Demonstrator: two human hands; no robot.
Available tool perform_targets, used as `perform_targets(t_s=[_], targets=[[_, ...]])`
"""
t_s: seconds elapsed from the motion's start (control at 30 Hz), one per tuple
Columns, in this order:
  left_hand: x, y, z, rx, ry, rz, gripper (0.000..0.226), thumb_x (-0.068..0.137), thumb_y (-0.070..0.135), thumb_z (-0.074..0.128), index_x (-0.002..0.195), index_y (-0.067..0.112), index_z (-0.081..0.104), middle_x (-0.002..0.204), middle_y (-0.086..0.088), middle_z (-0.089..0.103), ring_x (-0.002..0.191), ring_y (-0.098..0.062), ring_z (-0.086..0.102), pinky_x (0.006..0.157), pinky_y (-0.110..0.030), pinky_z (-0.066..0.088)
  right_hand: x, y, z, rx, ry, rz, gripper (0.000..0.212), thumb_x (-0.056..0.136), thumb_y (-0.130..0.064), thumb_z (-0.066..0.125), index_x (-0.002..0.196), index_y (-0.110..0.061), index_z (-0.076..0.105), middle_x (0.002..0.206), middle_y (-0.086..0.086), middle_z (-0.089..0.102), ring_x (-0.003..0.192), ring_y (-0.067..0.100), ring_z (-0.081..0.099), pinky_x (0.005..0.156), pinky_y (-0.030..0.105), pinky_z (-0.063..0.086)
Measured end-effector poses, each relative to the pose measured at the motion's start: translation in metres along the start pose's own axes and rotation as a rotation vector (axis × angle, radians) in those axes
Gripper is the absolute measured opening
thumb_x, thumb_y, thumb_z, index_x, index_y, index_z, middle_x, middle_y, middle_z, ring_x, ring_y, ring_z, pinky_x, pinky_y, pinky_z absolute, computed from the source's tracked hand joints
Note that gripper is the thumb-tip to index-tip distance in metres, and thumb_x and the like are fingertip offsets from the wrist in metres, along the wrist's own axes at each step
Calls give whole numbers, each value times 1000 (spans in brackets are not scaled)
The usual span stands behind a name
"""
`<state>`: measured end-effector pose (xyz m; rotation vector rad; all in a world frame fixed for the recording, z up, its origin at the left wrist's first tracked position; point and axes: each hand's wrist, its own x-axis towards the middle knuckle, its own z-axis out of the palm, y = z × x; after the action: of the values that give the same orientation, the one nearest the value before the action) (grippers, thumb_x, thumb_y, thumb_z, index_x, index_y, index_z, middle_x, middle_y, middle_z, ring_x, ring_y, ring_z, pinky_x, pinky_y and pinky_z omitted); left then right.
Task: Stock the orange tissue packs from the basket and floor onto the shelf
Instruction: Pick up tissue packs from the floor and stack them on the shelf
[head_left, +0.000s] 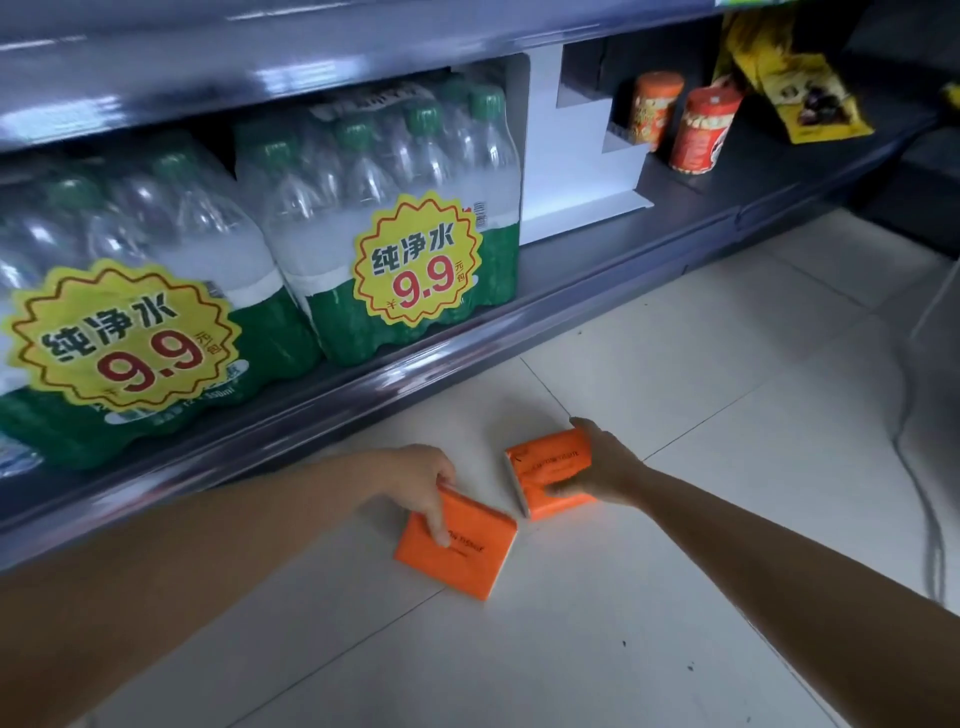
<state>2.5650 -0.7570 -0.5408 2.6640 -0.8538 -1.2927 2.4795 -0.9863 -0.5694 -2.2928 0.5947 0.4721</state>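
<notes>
Both hands are down at floor level, each on one orange tissue pack. The left hand lies over the far corner of the left tissue pack, fingers curled onto its top face; the pack lies flat on the tile floor, and whether the thumb has got under an edge cannot be told. The right hand is closed around the right tissue pack, thumb on the near side and fingers over the far end; that pack is tipped up on an edge, so it appears partly lifted.

Key relation: the two packs sit just beside each other, corners near but apparently apart, directly below the shelf lip. The bottom shelf lies up and away from both hands. The left pack's long axis runs diagonally, away-left to near-right. No basket is in view.

Free shelf space: dark bare board between the bottled-water multipacks and the white card divider. It lies nearer the right hand.

Materials: packs are soft rectangular blocks in glossy orange film with white end faces; likely to compress under grip. Tiles are smooth and pale; the shelf edge is glossy and rounded.

Judgement: pickup in progress, placement not yet begun.
</notes>
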Motion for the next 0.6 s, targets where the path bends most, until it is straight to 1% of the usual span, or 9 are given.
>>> perform_targets(t_s=[0.07, 0.1, 0.17, 0.23, 0.3, 0.4, 0.47, 0.53, 0.6], targets=[[-7, -6, -6, 99, -10, -7, 40, 60, 34, 88, 87, 18, 63, 78, 5, 54, 73, -13, 51, 57, -23, 37, 0, -2, 6, 114, 40, 90, 96, 73, -47, 78, 145, -9, 26, 136, 14, 49, 122, 30, 51, 88, 34, 47], [-11, -8, -8, 141, -25, -18, 43, 63, 33, 87, 96, 16, 66, 83, 5, 55, 77, -13, 52, 56, -22, 37, 0, -3, 9, 105, 67, 135, 94, 74, -54, 73, 142, -6, 29, 133, 14, 52, 119, 30, 52, 86, 35, 47], [-16, -8, -11, 219, -53, -48, 53, 67, 34, 84, 111, 12, 63, 96, 1, 56, 86, -15, 52, 58, -22, 38, -2, -4, 15, 48, 71, 215, 96, 67, -63, 74, 133, -4, 38, 123, 11, 57, 109, 26, 57, 77, 33, 46], [-15, -9, -11, 251, -57, -54, 58, 69, 36, 81, 117, 13, 60, 112, -4, 59, 94, -19, 55, 68, -24, 41, -2, -1, 23, 52, 34, 252, 102, 50, -64, 82, 127, -7, 49, 114, 7, 62, 101, 22, 60, 77, 30, 49], [-16, -9, -12, 259, -80, -60, 61, 70, 37, 81, 121, 12, 59, 119, -4, 60, 104, -22, 59, 77, -26, 45, 1, 5, 28, 121, 9, 290, 111, 30, -61, 86, 124, -11, 55, 112, 5, 64, 102, 21, 61, 88, 34, 53], [-17, -12, -14, 267, -155, -67, 60, 67, 41, 82, 117, 14, 63, 109, -2, 64, 97, -20, 62, 82, -31, 52, -3, 8, 28, 263, 31, 334, 114, 18, -51, 88, 119, -11, 56, 110, 6, 61, 102, 21, 59, 89, 35, 53], [-21, -9, -16, 270, -175, -70, 55, 65, 43, 82, 109, 13, 68, 96, 0, 64, 84, -17, 61, 72, -28, 51, -7, 6, 22, 410, 91, 375, 112, 24, -41, 91, 123, -7, 50, 117, 9, 56, 106, 25, 56, 82, 35, 53], [-29, -1, -21, 241, -185, -66, 54, 67, 46, 80, 105, 10, 70, 88, 0, 63, 75, -16, 58, 62, -25, 47, -10, 1, 12, 575, 145, 345, 94, 44, -29, 93, 124, -3, 50, 113, 12, 59, 100, 27, 58, 72, 34, 51], [-39, 11, -34, 202, -180, -24, 51, 70, 42, 80, 106, 9, 69, 86, 3, 62, 75, -14, 58, 60, -24, 47, -17, -11, -9, 673, 176, 246, 79, 56, -22, 91, 121, -5, 49, 110, 11, 60, 96, 27, 60, 74, 35, 49]])
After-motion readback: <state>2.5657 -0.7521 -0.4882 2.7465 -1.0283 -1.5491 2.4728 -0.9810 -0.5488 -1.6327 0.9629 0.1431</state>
